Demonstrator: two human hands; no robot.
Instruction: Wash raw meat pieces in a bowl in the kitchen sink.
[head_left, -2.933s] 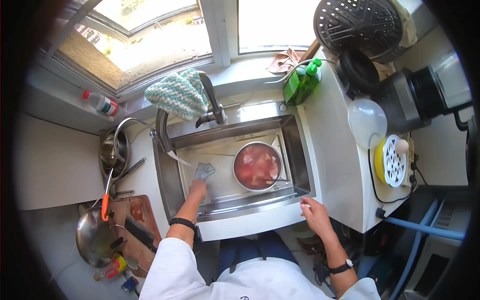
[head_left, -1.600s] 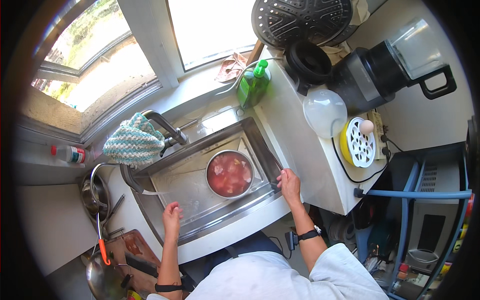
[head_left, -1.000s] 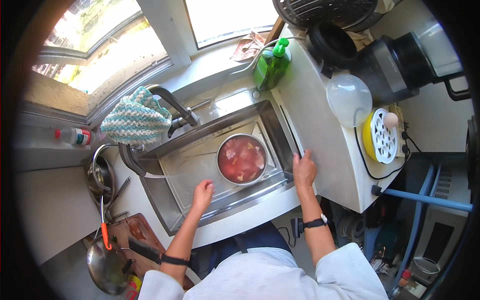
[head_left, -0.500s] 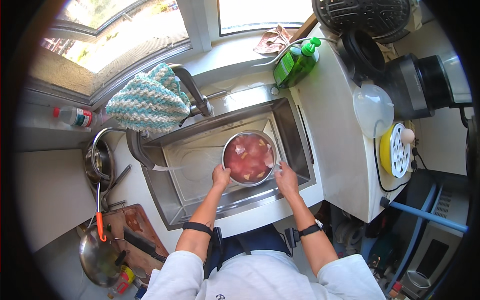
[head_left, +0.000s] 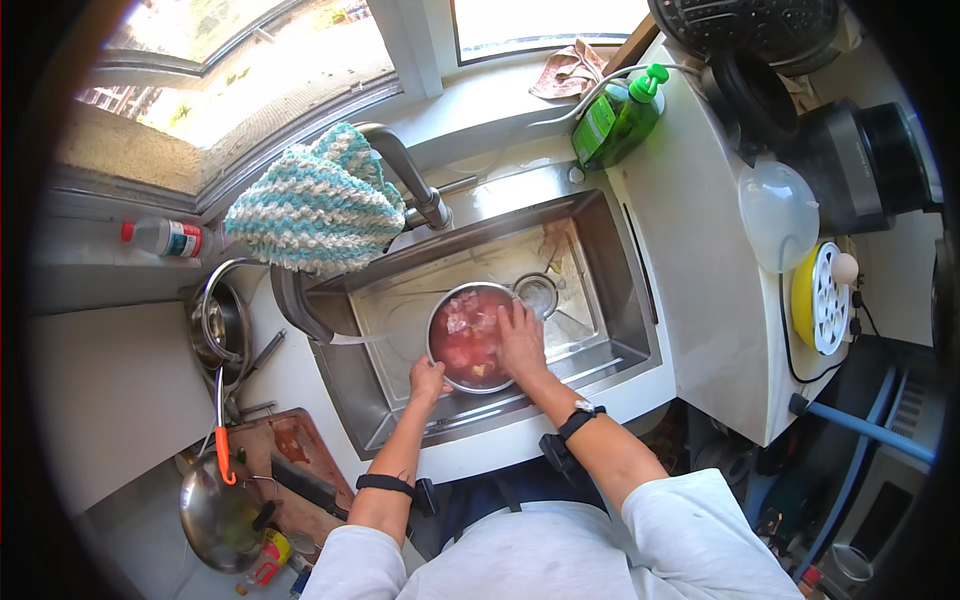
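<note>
A round metal pot [head_left: 429,341] of reddish water stands in the steel sink [head_left: 622,300]. Pale meat pieces [head_left: 460,322] and a few yellowish bits lie in the water. My left hand [head_left: 427,380] grips the pot at its lower left side, thumb by the rim. Over the right rim rests my right hand [head_left: 521,345], its fingers stretched out and apart at the edge of the water. Nothing shows in that hand, though its fingertips are partly hidden. The sink drain [head_left: 537,291] lies just beyond it.
A knitted blue-and-white cloth [head_left: 315,205] hangs over the dark faucet [head_left: 425,205]. Behind the sink stands a green soap bottle [head_left: 618,120]. Pans [head_left: 215,510] and a cutting board [head_left: 295,450] are at left; a yellow egg cooker [head_left: 815,300] sits at right.
My right hand has let go of the pot's right side and moved over its rim. The pot has shifted left, uncovering the drain. My left hand still holds it.
</note>
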